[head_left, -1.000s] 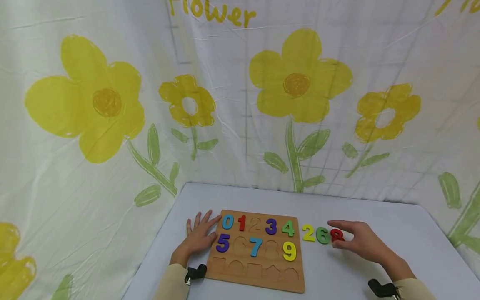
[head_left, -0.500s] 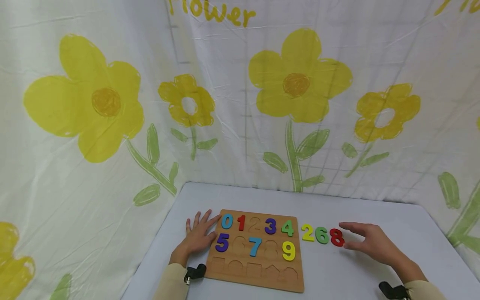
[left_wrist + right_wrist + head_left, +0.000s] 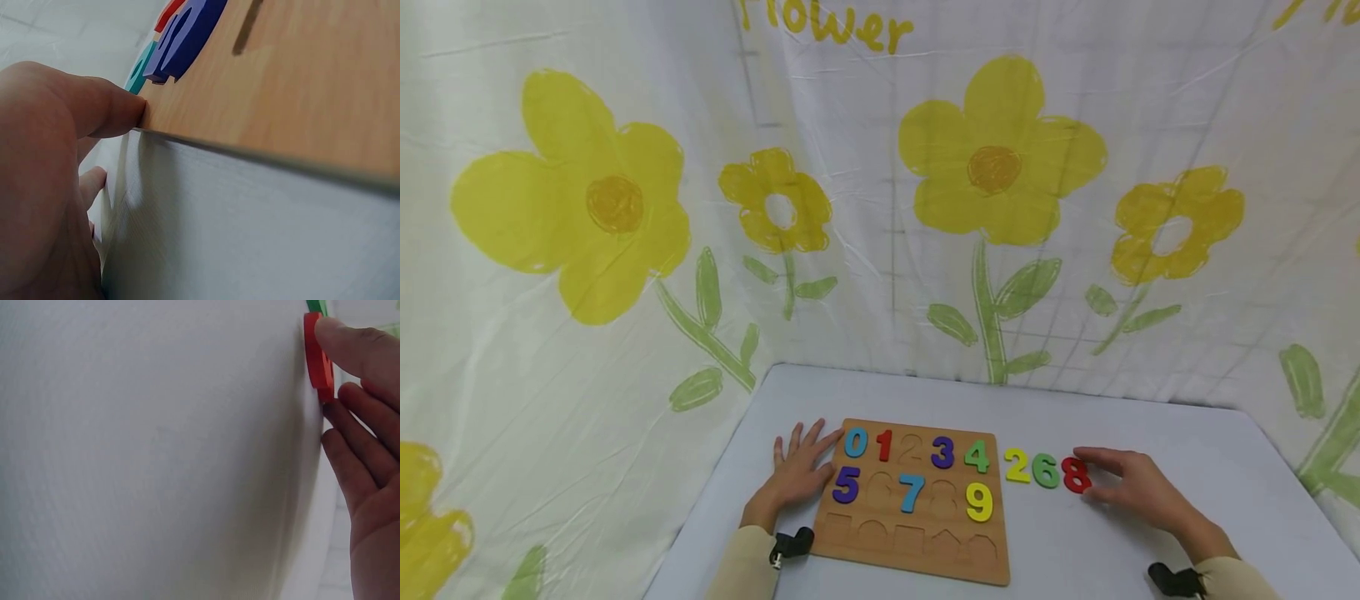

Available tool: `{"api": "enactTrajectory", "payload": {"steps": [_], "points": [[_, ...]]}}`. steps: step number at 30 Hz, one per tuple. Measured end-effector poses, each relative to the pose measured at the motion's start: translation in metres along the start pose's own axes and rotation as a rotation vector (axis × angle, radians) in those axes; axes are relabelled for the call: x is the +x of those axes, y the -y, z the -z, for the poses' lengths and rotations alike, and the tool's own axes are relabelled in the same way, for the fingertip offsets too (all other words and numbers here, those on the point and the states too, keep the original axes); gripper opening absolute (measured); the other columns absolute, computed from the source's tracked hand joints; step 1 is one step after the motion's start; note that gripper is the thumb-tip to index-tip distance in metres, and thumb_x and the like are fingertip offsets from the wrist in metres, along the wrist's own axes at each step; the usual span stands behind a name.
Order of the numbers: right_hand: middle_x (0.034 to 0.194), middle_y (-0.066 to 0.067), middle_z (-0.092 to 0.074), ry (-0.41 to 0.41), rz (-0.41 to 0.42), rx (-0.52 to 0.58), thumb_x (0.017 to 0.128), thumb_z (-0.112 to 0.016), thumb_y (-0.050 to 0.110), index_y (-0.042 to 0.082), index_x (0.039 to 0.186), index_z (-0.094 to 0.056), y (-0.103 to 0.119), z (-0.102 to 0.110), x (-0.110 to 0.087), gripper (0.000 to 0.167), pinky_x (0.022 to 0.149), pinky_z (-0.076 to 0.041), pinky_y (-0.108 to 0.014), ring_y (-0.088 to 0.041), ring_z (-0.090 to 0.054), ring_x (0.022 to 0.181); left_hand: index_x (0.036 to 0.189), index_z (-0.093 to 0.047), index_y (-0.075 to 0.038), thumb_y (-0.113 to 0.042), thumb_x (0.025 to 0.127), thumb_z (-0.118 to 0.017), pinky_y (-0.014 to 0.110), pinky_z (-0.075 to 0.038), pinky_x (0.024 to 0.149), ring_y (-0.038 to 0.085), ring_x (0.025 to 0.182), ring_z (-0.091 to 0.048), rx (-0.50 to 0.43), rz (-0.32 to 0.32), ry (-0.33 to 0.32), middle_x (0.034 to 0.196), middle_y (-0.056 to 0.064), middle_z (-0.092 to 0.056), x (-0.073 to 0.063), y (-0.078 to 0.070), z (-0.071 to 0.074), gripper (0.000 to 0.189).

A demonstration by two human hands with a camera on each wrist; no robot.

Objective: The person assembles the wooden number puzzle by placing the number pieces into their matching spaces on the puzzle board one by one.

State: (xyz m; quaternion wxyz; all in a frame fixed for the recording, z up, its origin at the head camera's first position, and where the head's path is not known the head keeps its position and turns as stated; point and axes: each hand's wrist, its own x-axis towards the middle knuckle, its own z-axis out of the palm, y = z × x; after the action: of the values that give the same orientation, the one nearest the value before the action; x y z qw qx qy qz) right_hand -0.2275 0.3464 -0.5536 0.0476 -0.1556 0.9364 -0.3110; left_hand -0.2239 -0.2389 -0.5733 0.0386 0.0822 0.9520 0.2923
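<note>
My left hand [image 3: 797,467] lies spread at the left edge of a wooden number board [image 3: 880,542]. In the left wrist view, a fingertip [image 3: 134,115] presses on the board's edge. My right hand [image 3: 1142,487] is at the red number 8 [image 3: 1077,477] on the table. Its index finger is by the top of the 8 and its thumb by the bottom, both nearly straight. In the right wrist view the thumb [image 3: 350,344] overlaps the red piece, and the other fingers extend loosely beyond it. A green number 6 [image 3: 1046,472] and a yellow number 2 [image 3: 1017,466] lie to its left.
Seated in the board are a blue 0 [image 3: 855,442], red 1 [image 3: 884,446], purple 3 [image 3: 942,452], green 4 [image 3: 977,456], purple 5 [image 3: 846,485], blue 7 [image 3: 912,492] and yellow 9 [image 3: 979,502]. Bare recesses show between them. A flower-printed curtain [image 3: 865,333] hangs behind the white table [image 3: 1112,567].
My right hand drew back to the right from the red 8, then came back to it, its fingertips at the piece's edges. The left hand has stayed at the board.
</note>
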Motion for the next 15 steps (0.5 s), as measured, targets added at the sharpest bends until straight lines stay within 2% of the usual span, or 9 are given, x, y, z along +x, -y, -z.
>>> {"api": "enactTrajectory", "payload": {"steps": [4,10,15], "points": [[0.138,-0.009,-0.077,-0.016,0.004,-0.014,0.081,-0.097,0.025,0.007,0.141,-0.073,0.0,-0.0033,0.001,0.067,0.1,-0.063,-0.029,-0.018,-0.072,0.126,0.162,-0.055,-0.019,-0.019,0.103,-0.064,0.081,0.011,0.125,0.058,0.166,-0.004,-0.012,-0.006,-0.003,0.179,0.023,-0.028,0.0001,-0.0004,-0.0001,0.06],[0.137,-0.009,-0.077,-0.035,0.013,-0.022,0.083,-0.096,0.021,0.007,0.14,-0.074,0.0004,-0.0077,0.0016,0.063,0.1,-0.064,-0.042,-0.026,-0.074,0.125,0.161,-0.056,-0.017,-0.018,0.101,-0.064,0.082,0.011,0.124,0.061,0.164,-0.006,-0.038,-0.04,-0.042,0.176,0.027,-0.031,-0.0009,0.0015,-0.0029,0.061],[0.134,-0.007,-0.079,-0.062,0.011,-0.045,0.082,-0.096,0.022,0.008,0.137,-0.076,0.0007,-0.0104,0.0017,0.06,0.099,-0.064,-0.039,-0.019,-0.074,0.122,0.162,-0.055,-0.019,-0.018,0.102,-0.064,0.081,0.012,0.125,0.059,0.166,-0.004,-0.023,-0.007,-0.011,0.179,0.024,-0.028,-0.0011,0.0002,0.0,0.06]]}}
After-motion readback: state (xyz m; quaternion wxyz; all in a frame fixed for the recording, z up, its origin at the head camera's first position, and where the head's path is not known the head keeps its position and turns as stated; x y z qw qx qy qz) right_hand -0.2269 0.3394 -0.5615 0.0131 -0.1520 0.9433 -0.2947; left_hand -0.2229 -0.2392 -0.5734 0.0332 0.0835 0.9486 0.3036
